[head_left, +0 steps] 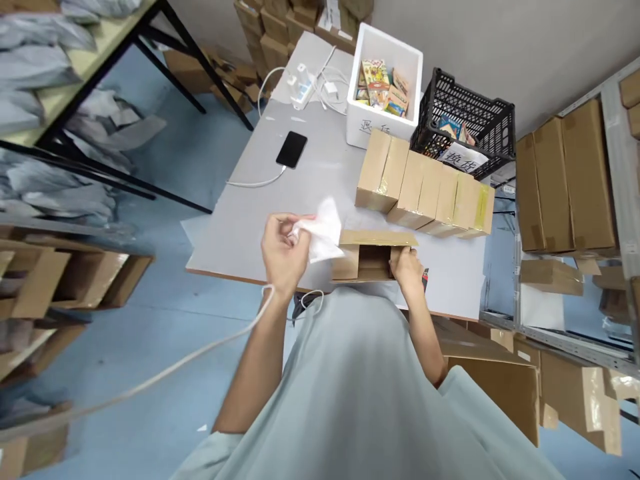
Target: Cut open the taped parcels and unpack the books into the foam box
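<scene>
My left hand (286, 252) pinches a crumpled white sheet (325, 233), thin like tissue or plastic, above the table's front part. Just right of it an opened cardboard box (346, 263) lies at the front edge, its opening facing me and one flap raised. My right hand (407, 268) grips this box at its right side, fingers partly hidden by the flap. A red and black tool (425, 279), perhaps a cutter, lies right beside that hand. Inside the box only bare cardboard shows.
Behind the box stands a row of closed cartons (423, 190). Farther back are a white foam box (385, 130) and a black crate (467, 107) with colourful packets. A phone (291, 149) on a cable lies on the table (255, 220). A white cable crosses my left wrist.
</scene>
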Demonstrator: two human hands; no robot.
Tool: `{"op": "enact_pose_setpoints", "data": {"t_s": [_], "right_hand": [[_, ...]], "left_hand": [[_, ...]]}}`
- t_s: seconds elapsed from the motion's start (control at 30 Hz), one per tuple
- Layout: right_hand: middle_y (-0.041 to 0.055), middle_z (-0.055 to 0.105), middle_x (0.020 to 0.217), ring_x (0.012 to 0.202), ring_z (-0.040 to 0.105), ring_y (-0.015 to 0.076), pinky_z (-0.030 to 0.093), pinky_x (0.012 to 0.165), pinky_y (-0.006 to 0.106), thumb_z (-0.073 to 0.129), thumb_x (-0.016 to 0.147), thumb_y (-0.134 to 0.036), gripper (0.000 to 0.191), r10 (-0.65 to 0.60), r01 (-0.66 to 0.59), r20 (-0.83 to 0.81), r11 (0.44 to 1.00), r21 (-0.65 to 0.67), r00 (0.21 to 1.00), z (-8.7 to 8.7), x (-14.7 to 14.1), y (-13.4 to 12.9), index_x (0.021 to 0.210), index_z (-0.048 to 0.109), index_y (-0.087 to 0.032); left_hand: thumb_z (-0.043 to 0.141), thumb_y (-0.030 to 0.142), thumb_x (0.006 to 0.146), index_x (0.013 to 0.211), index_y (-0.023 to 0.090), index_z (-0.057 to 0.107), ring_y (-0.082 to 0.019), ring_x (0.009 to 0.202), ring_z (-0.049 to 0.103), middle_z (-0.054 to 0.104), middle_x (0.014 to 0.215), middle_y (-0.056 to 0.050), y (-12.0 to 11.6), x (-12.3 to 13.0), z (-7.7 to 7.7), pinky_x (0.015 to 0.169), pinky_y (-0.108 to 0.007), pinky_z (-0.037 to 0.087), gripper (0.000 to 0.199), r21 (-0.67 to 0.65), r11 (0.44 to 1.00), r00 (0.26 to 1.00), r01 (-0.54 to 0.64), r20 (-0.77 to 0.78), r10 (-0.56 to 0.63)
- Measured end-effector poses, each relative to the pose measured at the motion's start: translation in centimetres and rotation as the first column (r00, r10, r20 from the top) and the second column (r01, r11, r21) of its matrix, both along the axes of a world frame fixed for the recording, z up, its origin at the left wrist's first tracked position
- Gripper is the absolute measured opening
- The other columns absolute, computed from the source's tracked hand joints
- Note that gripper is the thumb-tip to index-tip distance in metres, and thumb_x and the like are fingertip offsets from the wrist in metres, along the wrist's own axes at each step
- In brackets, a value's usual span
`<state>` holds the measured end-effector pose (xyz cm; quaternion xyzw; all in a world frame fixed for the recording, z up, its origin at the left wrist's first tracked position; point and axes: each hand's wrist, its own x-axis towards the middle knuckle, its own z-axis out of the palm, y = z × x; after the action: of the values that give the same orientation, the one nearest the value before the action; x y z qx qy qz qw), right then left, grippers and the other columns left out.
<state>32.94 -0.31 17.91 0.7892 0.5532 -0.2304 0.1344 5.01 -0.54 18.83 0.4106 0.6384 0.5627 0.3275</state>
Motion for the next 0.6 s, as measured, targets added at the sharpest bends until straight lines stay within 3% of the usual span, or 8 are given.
{"op": "enact_pose_setpoints", "data": {"t_s": [0.07, 0.1, 0.17, 0.23, 0.3, 0.4, 0.5, 0.6], "right_hand": [[0.0331, 0.063, 0.156, 0.135, 0.077, 0.0426, 0.061, 0.114, 0.054, 0.068, 0.112, -0.023, 0.061, 0.000, 0.000, -0.024, 1.000, 0.000, 1.000, 0.2, 0.2, -0.3, 0.169, 0.050, -0.008], [0.0329, 0.064, 0.156, 0.135, 0.077, 0.0424, 0.061, 0.114, 0.053, 0.067, 0.111, -0.021, 0.065, 0.000, 0.000, -0.042, 1.000, 0.002, 0.999, 0.2, 0.3, -0.5, 0.172, 0.046, -0.008], [0.0337, 0.060, 0.161, 0.138, 0.076, 0.0432, 0.061, 0.115, 0.053, 0.073, 0.109, -0.024, 0.077, -0.006, 0.007, -0.079, 1.000, 0.010, 0.997, 0.1, 0.4, -0.9, 0.178, 0.039, -0.011], [0.0358, 0.050, 0.172, 0.143, 0.074, 0.0440, 0.061, 0.115, 0.052, 0.076, 0.109, -0.030, 0.084, -0.012, 0.015, -0.111, 1.000, 0.020, 0.994, -0.1, 0.2, -1.2, 0.180, 0.035, -0.014], [0.0365, 0.044, 0.176, 0.144, 0.073, 0.0433, 0.061, 0.114, 0.050, 0.067, 0.113, -0.028, 0.075, -0.017, 0.020, -0.135, 1.000, 0.024, 0.991, -0.1, 0.2, -1.4, 0.180, 0.036, -0.013], [0.0324, 0.056, 0.169, 0.139, 0.076, 0.0405, 0.059, 0.112, 0.046, 0.057, 0.113, -0.023, 0.069, 0.007, 0.003, -0.200, 0.999, 0.049, 0.980, 0.1, 1.0, -1.9, 0.179, 0.039, -0.011], [0.0255, 0.071, 0.157, 0.135, 0.077, 0.0374, 0.056, 0.113, 0.042, 0.050, 0.113, -0.020, 0.063, 0.000, 0.025, -0.232, 0.994, 0.107, 0.973, 0.4, 2.6, -2.7, 0.175, 0.048, -0.012], [0.0207, 0.078, 0.150, 0.134, 0.078, 0.0348, 0.054, 0.113, 0.040, 0.036, 0.117, -0.020, 0.060, -0.023, 0.060, -0.229, 0.986, 0.155, 0.973, 0.3, 3.9, -3.4, 0.175, 0.053, -0.015]], "left_hand": [[0.070, 0.027, 0.097, 0.101, 0.023, 0.071, -0.022, 0.106, 0.080, 0.083, 0.106, -0.006, -1.1, 2.0, 3.8, 0.092, -0.032, 0.063, 0.006, 0.104, 0.988, 0.993, 0.117, -0.048, -0.113], [0.069, 0.028, 0.097, 0.093, 0.024, 0.073, -0.023, 0.105, 0.080, 0.084, 0.104, -0.006, -1.7, 3.1, 5.2, 0.095, -0.035, 0.065, 0.008, 0.125, 0.972, 0.979, 0.201, -0.071, -0.193], [0.066, 0.028, 0.097, 0.082, 0.025, 0.077, -0.025, 0.103, 0.081, 0.085, 0.103, -0.006, -2.8, 5.2, 7.0, 0.098, -0.040, 0.066, 0.018, 0.119, 0.920, 0.926, 0.373, -0.108, -0.361], [0.062, 0.027, 0.097, 0.081, 0.027, 0.081, -0.026, 0.103, 0.082, 0.087, 0.106, -0.007, -3.5, 6.8, 7.4, 0.096, -0.041, 0.067, 0.025, 0.073, 0.837, 0.838, 0.542, -0.127, -0.531], [0.058, 0.027, 0.099, 0.089, 0.028, 0.086, -0.027, 0.105, 0.083, 0.088, 0.114, -0.008, -3.8, 7.8, 7.0, 0.093, -0.039, 0.067, 0.031, 0.000, 0.737, 0.730, 0.676, -0.134, -0.670], [0.054, 0.023, 0.099, 0.103, 0.029, 0.091, -0.027, 0.111, 0.083, 0.088, 0.124, -0.007, -3.4, 8.3, 5.4, 0.098, -0.039, 0.066, 0.037, -0.145, 0.621, 0.601, 0.770, -0.161, -0.783], [0.054, 0.015, 0.096, 0.113, 0.028, 0.093, -0.030, 0.119, 0.084, 0.088, 0.130, -0.007, -1.6, 8.7, 3.1, 0.111, -0.041, 0.063, 0.045, -0.312, 0.564, 0.511, 0.764, -0.241, -0.825], [0.054, 0.008, 0.094, 0.113, 0.024, 0.093, -0.035, 0.128, 0.083, 0.089, 0.128, -0.014, 1.5, 10.3, 0.7, 0.110, -0.041, 0.061, 0.046, -0.584, 0.485, 0.356, 0.651, -0.329, -0.874]]}}
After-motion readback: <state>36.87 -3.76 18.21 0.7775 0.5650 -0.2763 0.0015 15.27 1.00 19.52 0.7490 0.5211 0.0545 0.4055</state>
